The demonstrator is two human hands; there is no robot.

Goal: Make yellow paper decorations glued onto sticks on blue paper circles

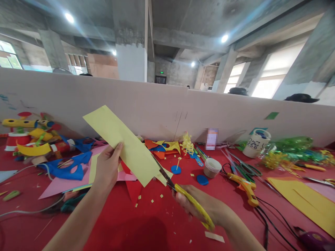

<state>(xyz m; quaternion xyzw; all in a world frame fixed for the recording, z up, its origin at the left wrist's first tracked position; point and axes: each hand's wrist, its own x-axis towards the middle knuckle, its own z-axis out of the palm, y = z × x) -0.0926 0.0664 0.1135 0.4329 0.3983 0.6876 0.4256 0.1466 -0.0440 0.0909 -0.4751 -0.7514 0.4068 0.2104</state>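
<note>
A pale yellow strip of paper (131,150) is pinched in my left hand (108,165), thumb on its near face, held slanting above the table. My right hand (196,202) grips yellow-handled scissors (192,198), whose dark blades point up and left at the strip's right edge. Whether the blades bite into the paper is hard to make out. Another pale yellow scrap (162,177) shows behind the blades. Small yellow paper squares (152,201) lie scattered on the red table (125,226) below.
Beyond the scissors are blue discs (202,180), one with an upright yellow stick, and a white cup (212,167). At right lie an orange glue gun (244,186) with a cable and orange sheets (303,202). Paper-cup crafts (18,139) stand left. A white partition (157,111) closes the back.
</note>
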